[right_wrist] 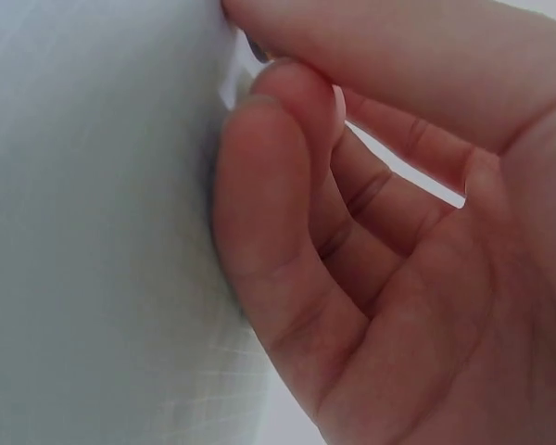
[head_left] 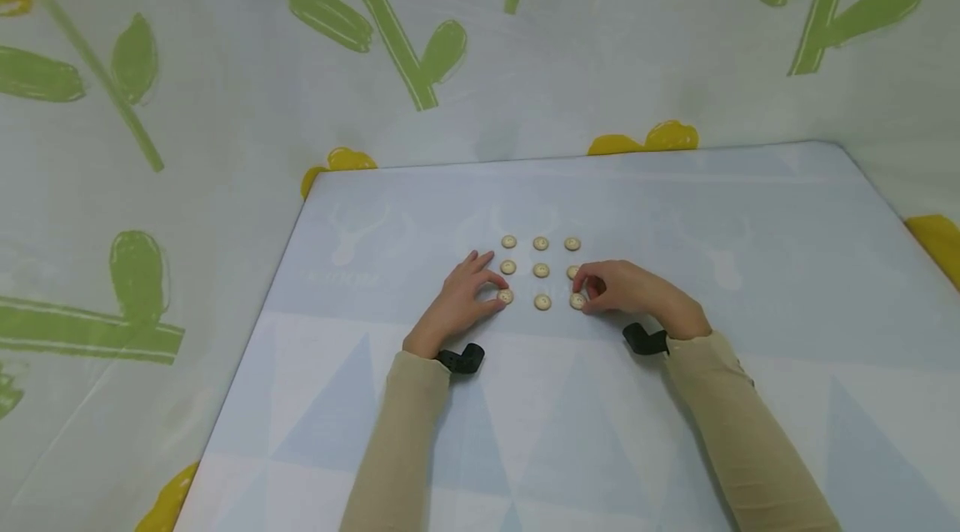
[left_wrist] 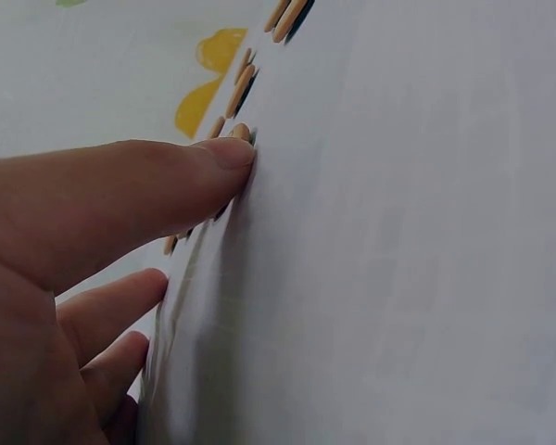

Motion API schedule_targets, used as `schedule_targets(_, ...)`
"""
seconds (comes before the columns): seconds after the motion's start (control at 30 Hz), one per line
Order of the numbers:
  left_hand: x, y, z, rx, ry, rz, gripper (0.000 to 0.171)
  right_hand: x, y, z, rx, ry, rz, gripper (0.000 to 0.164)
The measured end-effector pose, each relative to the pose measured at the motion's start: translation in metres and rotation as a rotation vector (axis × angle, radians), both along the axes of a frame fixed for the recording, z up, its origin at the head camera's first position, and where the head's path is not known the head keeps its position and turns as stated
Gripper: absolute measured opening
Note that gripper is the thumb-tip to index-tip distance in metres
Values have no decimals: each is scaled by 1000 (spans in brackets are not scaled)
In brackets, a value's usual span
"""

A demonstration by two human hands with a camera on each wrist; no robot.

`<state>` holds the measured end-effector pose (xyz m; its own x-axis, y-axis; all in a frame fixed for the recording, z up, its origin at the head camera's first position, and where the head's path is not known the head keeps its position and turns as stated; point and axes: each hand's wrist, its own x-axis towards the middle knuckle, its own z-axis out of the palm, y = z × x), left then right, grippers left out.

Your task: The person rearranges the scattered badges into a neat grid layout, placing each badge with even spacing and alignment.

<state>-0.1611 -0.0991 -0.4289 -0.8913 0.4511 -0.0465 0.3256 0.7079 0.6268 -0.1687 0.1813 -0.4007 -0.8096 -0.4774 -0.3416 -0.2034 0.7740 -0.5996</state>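
Observation:
Round cream-coloured buttons lie on the table in three rows of three in the head view. My left hand (head_left: 459, 297) pinches the near-left button (head_left: 506, 297) between thumb and index finger, its other fingers stretched out on the cloth. On the opposite side my right hand (head_left: 630, 288) has thumb and fingertips at the near-right button (head_left: 577, 301), holding it by its edges. Between them sits the near-middle button (head_left: 542, 302), untouched. The right fingers partly cover the middle-row right button (head_left: 572, 273). In the left wrist view the thumb hides most of its button (left_wrist: 241, 133).
A pale cloth with blue triangles and faint deer heads covers the table (head_left: 517, 432). Behind and to the left hangs a white curtain (head_left: 240, 57) with green leaves and yellow flowers. A black wrist camera (head_left: 463, 358) is strapped to the left wrist, another (head_left: 643, 339) to the right.

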Motion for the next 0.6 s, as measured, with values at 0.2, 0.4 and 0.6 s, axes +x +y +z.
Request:
schedule_targets(0.2, 2, -1, 2, -13, 0, 9, 17, 1, -2, 2, 4, 5, 5, 18)
schedule_targets(0.4, 4, -2, 3, -10, -13, 9, 17, 2, -2, 1, -1, -6, 9, 17)
schedule_targets(0.6, 4, -3, 2, 2, -12, 9, 16, 2, -3, 0, -2, -11, 3, 17)
